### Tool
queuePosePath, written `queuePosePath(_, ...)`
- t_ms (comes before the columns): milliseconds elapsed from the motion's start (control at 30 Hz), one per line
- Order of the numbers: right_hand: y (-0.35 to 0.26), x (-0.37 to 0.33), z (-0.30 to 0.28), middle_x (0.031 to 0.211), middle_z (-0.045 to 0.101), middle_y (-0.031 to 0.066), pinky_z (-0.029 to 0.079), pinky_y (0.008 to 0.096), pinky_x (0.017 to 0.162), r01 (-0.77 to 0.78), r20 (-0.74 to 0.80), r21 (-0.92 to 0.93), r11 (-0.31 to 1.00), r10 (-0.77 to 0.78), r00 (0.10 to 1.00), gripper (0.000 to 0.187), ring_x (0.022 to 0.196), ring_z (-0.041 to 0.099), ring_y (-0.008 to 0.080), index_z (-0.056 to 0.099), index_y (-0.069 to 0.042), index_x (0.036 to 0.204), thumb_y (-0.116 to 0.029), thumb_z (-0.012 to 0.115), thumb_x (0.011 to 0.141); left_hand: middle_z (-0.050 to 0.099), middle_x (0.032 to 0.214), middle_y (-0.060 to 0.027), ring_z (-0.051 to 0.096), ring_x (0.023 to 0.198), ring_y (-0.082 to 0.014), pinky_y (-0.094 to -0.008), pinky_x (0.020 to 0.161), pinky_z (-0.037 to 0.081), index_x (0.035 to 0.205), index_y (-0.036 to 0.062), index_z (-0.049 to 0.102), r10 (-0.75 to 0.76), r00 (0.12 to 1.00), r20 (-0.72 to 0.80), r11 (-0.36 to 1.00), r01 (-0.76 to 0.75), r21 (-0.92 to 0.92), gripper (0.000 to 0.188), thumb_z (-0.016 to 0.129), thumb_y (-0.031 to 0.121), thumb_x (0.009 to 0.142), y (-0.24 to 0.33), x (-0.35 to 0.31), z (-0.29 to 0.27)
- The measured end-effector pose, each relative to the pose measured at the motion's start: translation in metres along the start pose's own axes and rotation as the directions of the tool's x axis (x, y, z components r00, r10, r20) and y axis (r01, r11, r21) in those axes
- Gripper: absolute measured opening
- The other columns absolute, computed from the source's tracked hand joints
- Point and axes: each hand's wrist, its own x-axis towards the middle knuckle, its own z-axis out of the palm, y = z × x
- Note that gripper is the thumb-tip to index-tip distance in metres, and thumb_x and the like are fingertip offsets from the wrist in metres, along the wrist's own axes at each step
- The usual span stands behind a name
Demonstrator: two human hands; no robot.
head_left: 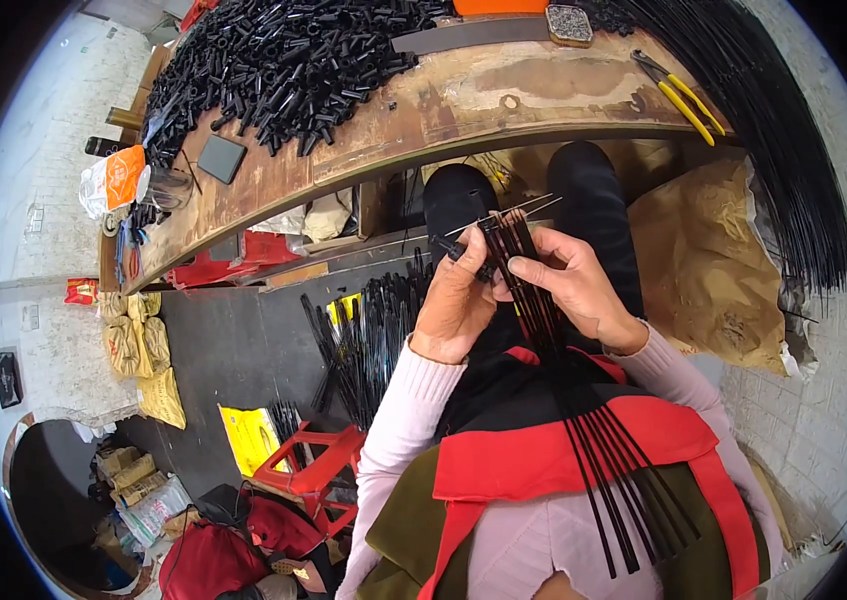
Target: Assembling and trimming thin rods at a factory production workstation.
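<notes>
Above my lap, a fanned bundle of thin black rods (599,425) runs from between my hands down over my red and black apron. My right hand (584,285) is closed on the bundle near its upper end, thumb lying across the rods. Beside it, my left hand (452,310) pinches a short black tubular piece (452,247) between thumb and fingers, close against the rods' upper end. A few thin, light-coloured wire-like tips (544,205) stick out sideways there. How the tubular piece meets the rods is hidden by my fingers.
A worn wooden bench (534,95) spans the front, bearing a heap of short black tubes (274,65), yellow-handled pliers (684,100) and long black rods (774,120). More black pieces (389,330) stand at left, near a red stool (314,460). Brown paper sacking (709,270) lies right.
</notes>
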Motion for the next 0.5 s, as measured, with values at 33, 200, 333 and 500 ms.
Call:
queuePosePath(33,0.0009,0.0008,-0.0012,0.094,0.066,0.0066,0.051,0.0273,0.08,-0.006,0.007,0.04,0.999,0.006,1.0,0.026,0.083,0.064,0.0129,0.059,0.003,0.117,-0.01,0.061,0.095,0.062,0.121,-0.0042,0.06,0.079,-0.0081,-0.0217,0.064,0.05,0.134,0.0046,0.052,-0.002,1.0,0.001,1.0,0.002,0.001,0.051,0.052,0.042,0.099,0.0,0.0011,-0.0019)
queuePosePath(200,0.0009,0.0014,-0.0019,0.094,0.066,0.0069,0.051,0.0279,0.079,-0.034,0.033,0.119,0.992,0.03,0.999,0.025,0.083,0.064,0.0137,0.059,0.003,0.116,-0.01,0.062,0.095,0.061,0.124,-0.005,0.061,0.091,-0.0095,-0.0225,0.068,0.049,0.133,0.0065,0.053,0.017,0.998,0.064,0.997,-0.021,0.07,0.047,0.052,0.041,0.1,0.0031,-0.0003,-0.0032)
queuePosePath(333,0.0004,0.0025,0.0036,0.094,0.066,0.0069,0.051,0.0278,0.079,0.009,-0.009,0.084,0.996,-0.008,1.0,0.025,0.083,0.064,0.0135,0.059,0.004,0.116,-0.01,0.062,0.095,0.062,0.123,-0.0055,0.061,0.096,-0.0106,-0.024,0.07,0.05,0.13,0.0073,0.054,0.061,0.998,-0.026,0.998,-0.06,0.029,0.043,0.054,0.038,0.099,-0.0013,-0.0003,-0.0032)
queuePosePath(500,0.0007,0.0027,0.0056,0.095,0.066,0.0068,0.051,0.0272,0.079,0.012,-0.01,0.058,0.998,-0.012,1.0,0.027,0.082,0.064,0.0132,0.059,0.004,0.118,-0.011,0.061,0.095,0.065,0.117,-0.0054,0.061,0.095,-0.0125,-0.0269,0.073,0.048,0.125,0.0075,0.058,0.078,0.994,-0.075,0.997,-0.076,0.028,0.04,0.059,0.036,0.097,0.0006,-0.0036,0.003)
